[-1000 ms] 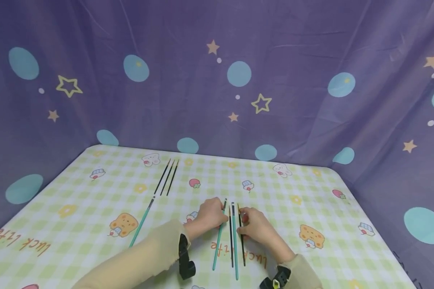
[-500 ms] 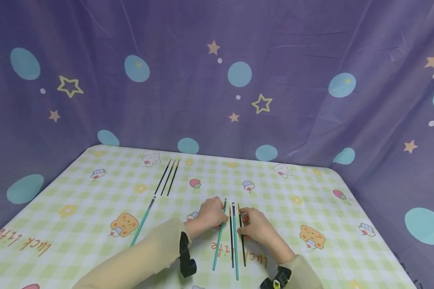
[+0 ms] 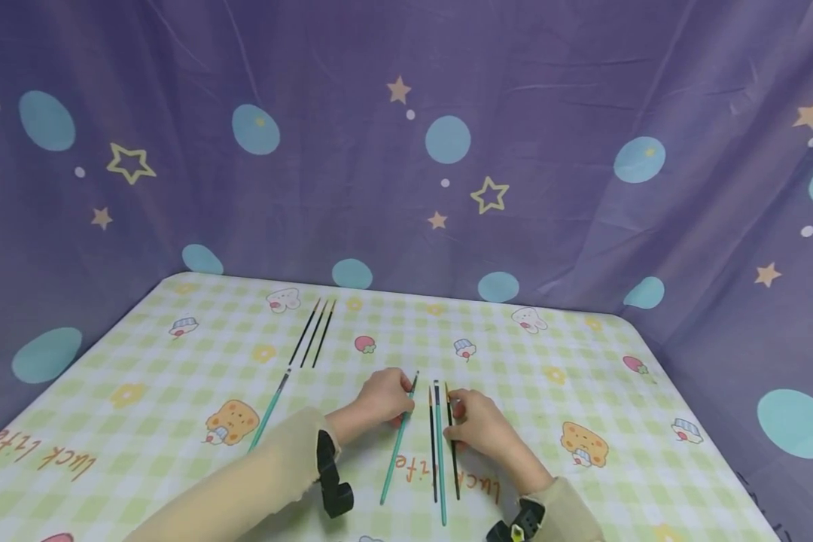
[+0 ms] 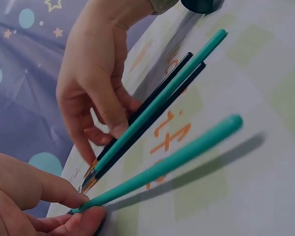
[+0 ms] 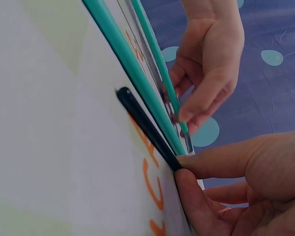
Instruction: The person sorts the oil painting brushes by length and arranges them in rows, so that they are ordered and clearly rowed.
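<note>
My left hand (image 3: 382,397) pinches a teal paintbrush (image 3: 394,459) near its bristle end. In the left wrist view, this teal handle (image 4: 162,164) slants over the cloth with its shadow beside it. My right hand (image 3: 481,426) pinches a black paintbrush (image 3: 455,470) between thumb and finger, close to the tabletop; the right wrist view shows its dark handle (image 5: 145,125) pointing away from the fingertips. Between the hands lie another teal paintbrush (image 3: 441,467) and a second black paintbrush (image 3: 434,459), side by side, bristles toward the far edge.
Three thin black paintbrushes (image 3: 314,335) lie in a row at the back left. Nearer, another teal paintbrush (image 3: 269,415) is partly hidden by my left sleeve (image 3: 264,474). A checked cloth (image 3: 583,497) covers the table, and a purple curtain (image 3: 549,248) hangs behind.
My left hand has shifted left, carrying its teal paintbrush away from the middle brushes and tilting it more. The right hand stays where it was.
</note>
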Tool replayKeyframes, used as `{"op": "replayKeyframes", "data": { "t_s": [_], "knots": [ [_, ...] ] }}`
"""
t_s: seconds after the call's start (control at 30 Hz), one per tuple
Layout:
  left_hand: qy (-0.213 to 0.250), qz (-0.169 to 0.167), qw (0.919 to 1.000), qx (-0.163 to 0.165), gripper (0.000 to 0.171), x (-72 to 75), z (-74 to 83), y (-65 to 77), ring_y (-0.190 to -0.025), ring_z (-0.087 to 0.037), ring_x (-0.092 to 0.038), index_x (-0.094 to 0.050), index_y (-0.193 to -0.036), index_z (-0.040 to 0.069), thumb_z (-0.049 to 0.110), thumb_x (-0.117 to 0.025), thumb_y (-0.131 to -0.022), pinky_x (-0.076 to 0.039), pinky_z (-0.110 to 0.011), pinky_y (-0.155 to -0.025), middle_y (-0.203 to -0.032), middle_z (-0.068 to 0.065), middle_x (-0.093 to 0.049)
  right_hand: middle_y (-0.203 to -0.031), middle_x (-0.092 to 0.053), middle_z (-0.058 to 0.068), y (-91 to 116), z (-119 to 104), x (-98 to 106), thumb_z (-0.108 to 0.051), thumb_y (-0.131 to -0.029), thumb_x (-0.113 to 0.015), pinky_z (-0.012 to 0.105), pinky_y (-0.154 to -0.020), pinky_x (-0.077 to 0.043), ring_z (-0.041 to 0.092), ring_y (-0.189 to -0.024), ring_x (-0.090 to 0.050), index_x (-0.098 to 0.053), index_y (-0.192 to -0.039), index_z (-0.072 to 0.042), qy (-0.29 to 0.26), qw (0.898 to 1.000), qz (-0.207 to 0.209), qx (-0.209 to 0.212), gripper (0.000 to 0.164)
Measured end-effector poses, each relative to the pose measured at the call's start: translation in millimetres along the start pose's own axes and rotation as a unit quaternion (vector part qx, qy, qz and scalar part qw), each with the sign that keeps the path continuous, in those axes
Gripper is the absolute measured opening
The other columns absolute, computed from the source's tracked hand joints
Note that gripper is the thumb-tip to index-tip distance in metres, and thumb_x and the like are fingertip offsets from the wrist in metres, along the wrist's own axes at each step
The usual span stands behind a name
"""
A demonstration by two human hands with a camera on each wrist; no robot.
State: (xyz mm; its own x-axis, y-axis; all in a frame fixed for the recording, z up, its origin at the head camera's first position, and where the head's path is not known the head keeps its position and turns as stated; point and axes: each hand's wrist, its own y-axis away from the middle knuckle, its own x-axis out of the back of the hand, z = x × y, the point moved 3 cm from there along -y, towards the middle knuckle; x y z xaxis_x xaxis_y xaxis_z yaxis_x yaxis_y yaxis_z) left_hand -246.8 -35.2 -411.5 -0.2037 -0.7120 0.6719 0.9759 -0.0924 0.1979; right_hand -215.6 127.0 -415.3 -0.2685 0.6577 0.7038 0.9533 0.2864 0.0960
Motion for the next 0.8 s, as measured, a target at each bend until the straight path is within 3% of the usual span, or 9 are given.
{"op": "replayKeyframes", "data": {
  "t_s": [0.1, 0.43, 0.8],
  "knots": [
    [0.020, -0.005, 0.9998, 0.005, 0.020, 8.7, -6.4, 3.4, -0.042, -0.014, -0.055, -0.058, -0.091, 0.001, 0.000, -0.064, -0.072, -0.048, -0.024, -0.042, -0.068, -0.007, -0.056, -0.087, -0.051, 0.010, 0.1, 0.0, 0.1, -0.003, -0.075, -0.069, 0.023, -0.048, -0.047, 0.011, -0.060, -0.053, -0.044, -0.126, 0.009, -0.001, 1.000, 0.000, -0.001, 0.058],
    [0.074, -0.007, 0.9967, -0.033, 0.025, 39.5, -32.9, 22.5, -0.049, -0.017, -0.055, -0.058, -0.100, -0.002, -0.001, -0.062, -0.074, -0.050, -0.028, -0.044, -0.071, -0.007, -0.055, -0.088, -0.051, 0.010, -0.1, 0.6, 0.3, -0.002, -0.075, -0.069, 0.023, -0.049, -0.048, 0.012, -0.063, -0.053, -0.044, -0.127, 0.008, -0.009, 1.000, -0.001, -0.006, 0.058],
    [0.077, 0.026, 0.9967, 0.000, 0.027, 73.5, -52.8, 37.4, -0.051, -0.017, -0.055, -0.059, -0.104, -0.002, 0.000, -0.060, -0.077, -0.050, -0.030, -0.049, -0.074, -0.008, -0.054, -0.087, -0.051, 0.009, -1.2, 1.2, 0.3, -0.004, -0.075, -0.069, 0.023, -0.049, -0.048, 0.013, -0.065, -0.052, -0.044, -0.127, 0.007, -0.002, 1.000, -0.001, -0.009, 0.059]
  ]
}}
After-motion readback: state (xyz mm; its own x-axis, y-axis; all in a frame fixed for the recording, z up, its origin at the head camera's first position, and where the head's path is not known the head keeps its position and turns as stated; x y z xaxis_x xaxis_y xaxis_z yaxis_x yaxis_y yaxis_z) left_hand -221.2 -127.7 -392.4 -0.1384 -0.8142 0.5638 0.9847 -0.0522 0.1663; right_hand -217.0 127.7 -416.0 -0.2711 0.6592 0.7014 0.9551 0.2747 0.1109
